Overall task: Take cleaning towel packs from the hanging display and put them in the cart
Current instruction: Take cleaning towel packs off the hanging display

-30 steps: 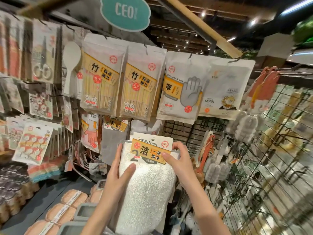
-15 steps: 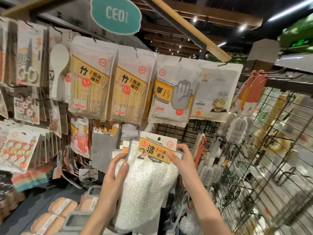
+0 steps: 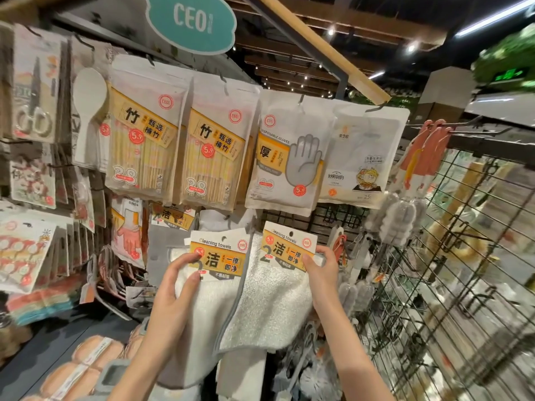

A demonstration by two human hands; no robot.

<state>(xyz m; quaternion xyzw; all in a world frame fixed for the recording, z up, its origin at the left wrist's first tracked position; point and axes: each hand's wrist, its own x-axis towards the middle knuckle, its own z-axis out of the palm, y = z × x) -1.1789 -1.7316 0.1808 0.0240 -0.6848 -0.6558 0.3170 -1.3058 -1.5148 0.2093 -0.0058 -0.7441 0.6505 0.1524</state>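
Observation:
Two white cleaning towel packs with yellow header cards show in front of the hanging display. My right hand (image 3: pixel 321 264) grips the front pack (image 3: pixel 272 302) by its card and holds it off to the right. My left hand (image 3: pixel 173 287) presses on the second pack (image 3: pixel 215 302), thumb and fingers on its card's lower left corner; this pack sits behind and to the left. Whether it still hangs on its hook is hidden. The cart is out of view.
Above hang bamboo chopstick packs (image 3: pixel 144 146), a disposable gloves pack (image 3: pixel 286 157) and a white bag (image 3: pixel 362 157). A black wire grid rack (image 3: pixel 451 285) with brushes stands on the right. Sponges (image 3: pixel 84 369) lie on the lower left shelf.
My right hand has pulled the front towel pack rightward, uncovering a second pack behind it. My left hand shifted from the front pack onto that second pack's card.

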